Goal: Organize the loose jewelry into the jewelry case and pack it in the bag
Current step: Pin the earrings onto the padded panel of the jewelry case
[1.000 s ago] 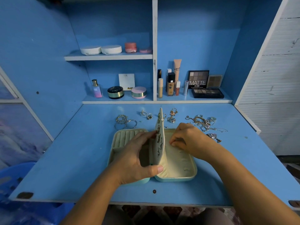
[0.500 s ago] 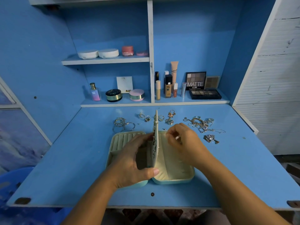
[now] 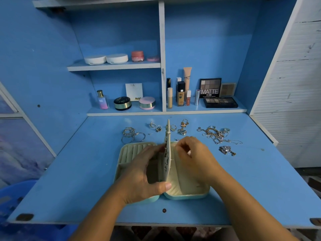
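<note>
In middle of open jewelry case (image 3: pixel 189 195), flap (image 3: pixel 168 134) stands upright, long edge pointing away. Left hand (image 3: pixel 142 176) grips flap; right hand (image 3: pixel 196 159) fingers curled tight just right of flap, held thing unclear.

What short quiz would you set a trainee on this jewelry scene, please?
1. True or false: the left hand holds the flap of the case.
2. The flap stands: A upright, B flat, C folded shut.
3. Fill in: the bangles lie on the ___.
Key: 1 true; 2 A; 3 desk.
</note>
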